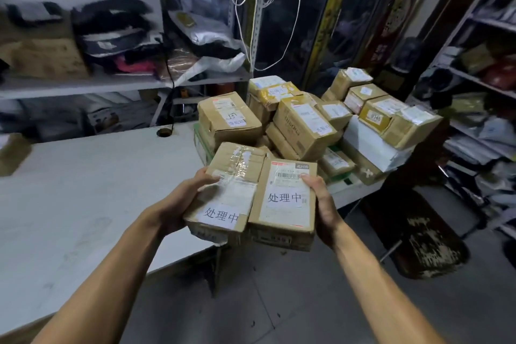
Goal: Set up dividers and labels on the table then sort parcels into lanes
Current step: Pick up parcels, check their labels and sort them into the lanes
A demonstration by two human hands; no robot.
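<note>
Two brown cardboard parcels (251, 198) with white labels sat side by side off the white table's (83, 190) right edge — left hand (178, 204) and right hand (324, 204) gripping their outer sides. Sorting seemed underway — next, set both down on the table.

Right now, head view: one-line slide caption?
Left hand and right hand hold two labelled parcels side by side before the parcel pile.

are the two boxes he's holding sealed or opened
Sealed: both boxes, left and right, have flaps flat and taped, labels intact.
</note>
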